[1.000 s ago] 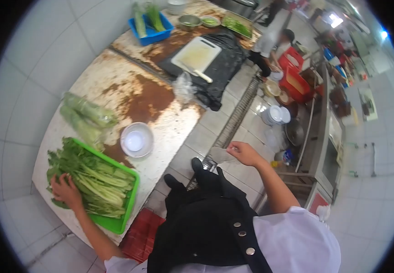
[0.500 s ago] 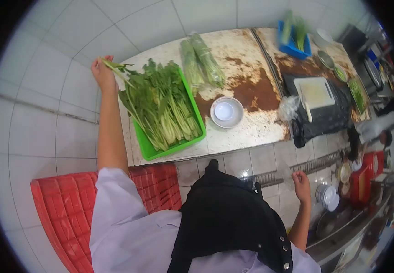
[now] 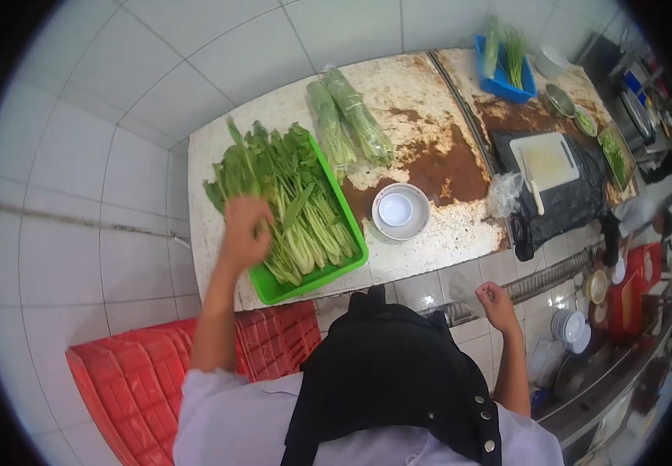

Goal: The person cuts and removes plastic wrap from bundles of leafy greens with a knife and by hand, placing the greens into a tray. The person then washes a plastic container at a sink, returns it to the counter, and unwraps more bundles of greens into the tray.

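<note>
The left hand [image 3: 244,239] curls over the near left side of the leafy greens [image 3: 301,221] — whether it pinches a stalk, I can't tell. Most of the bunch lies right of those fingers, in the green tray [image 3: 316,282]. Farther right, beyond the nested bowls [image 3: 414,227], the right hand [image 3: 497,308] pinches translucent plastic [image 3: 464,289] — fingertips together.
</note>
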`<state>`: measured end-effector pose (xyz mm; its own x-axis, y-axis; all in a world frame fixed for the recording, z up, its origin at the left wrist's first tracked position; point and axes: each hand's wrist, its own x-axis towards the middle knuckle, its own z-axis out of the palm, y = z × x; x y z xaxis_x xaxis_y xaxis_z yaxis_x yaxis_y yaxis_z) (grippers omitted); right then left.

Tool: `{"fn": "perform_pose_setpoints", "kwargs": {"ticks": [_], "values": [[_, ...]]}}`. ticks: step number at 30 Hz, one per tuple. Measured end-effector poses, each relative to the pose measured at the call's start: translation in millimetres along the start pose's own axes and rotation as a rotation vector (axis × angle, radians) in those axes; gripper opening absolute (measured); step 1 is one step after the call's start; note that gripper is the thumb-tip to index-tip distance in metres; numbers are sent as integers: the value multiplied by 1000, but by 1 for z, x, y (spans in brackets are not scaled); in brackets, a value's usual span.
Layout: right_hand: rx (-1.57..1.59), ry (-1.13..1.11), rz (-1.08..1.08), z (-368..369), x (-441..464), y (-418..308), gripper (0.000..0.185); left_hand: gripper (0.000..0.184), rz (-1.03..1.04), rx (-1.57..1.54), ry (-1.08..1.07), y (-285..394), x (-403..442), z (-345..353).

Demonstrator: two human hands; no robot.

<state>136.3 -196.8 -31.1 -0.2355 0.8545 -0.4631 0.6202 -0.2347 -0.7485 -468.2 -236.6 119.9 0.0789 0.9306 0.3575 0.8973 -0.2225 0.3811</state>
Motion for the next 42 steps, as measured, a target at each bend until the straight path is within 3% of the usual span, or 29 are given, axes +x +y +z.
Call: {"fn": "perform_pose_setpoints", "kwargs": {"ticks": [3,5,7,9,12,14,16,19,20,21,24,25,27,29,30,31,32,33,35,37,38,40,41,42], "values": [[-52,64,-90,14,-7,-8,27,12,-204,-124,-350,18,-89,45],[-59,21,-107,16,-3,-10,30,10,-286,-167,-256,31,-98,53],[87,-97,-26,10,2,-34,29,9,-332,-198,-148,42,-94,59],[338,-137,-101,17,20,-37,26,8,-316,-197,6,39,-60,68],[624,3,-83,28,30,-68,16,14,-192,-463,1,64,4,97],[603,-65,-184,35,28,-77,10,28,-87,-713,-155,127,42,120],[699,-42,-255,41,17,-96,7,36,-223,-952,-453,181,42,160],[550,355,-319,57,-21,-115,7,42,-408,-1258,-1015,237,46,203],[417,527,-326,55,-28,-113,11,43,-508,-1422,-1063,247,34,238],[86,667,-460,44,-36,-108,26,44,-625,-1581,-1111,255,27,264],[-18,631,-359,20,-70,-60,32,47,-512,-1437,-1459,276,46,303],[118,517,-220,8,-82,-40,25,48,-467,-1378,-1556,281,62,316],[128,577,-102,-10,-97,10,19,50,-355,-1240,-1746,294,101,346],[150,682,-81,-18,-104,74,16,60,244,-358,-886,299,130,389],[168,750,-126,-17,-100,114,15,77,406,-238,-565,306,165,406],[188,820,-179,-28,-96,140,14,85,387,-47,-387,337,194,389],[396,697,-57,-52,-97,141,16,90,360,-103,-367,329,212,417],[605,566,64,-78,-102,127,18,77,302,-10,-431,320,224,441],[770,371,84,-101,-94,148,30,58,242,143,-734,301,248,463],[549,419,34,-124,-72,158,37,44,200,-47,-467,293,246,472],[543,463,-25,-140,-58,152,43,47,215,-103,-293,278,238,485],[585,539,-283,-148,-23,131,61,55,-141,-547,-363,328,209,447],[587,648,-400,-130,17,122,68,51,-397,-816,-429,385,186,411],[362,721,-545,-118,48,108,72,50,-568,-1095,-563,419,169,391]]}}
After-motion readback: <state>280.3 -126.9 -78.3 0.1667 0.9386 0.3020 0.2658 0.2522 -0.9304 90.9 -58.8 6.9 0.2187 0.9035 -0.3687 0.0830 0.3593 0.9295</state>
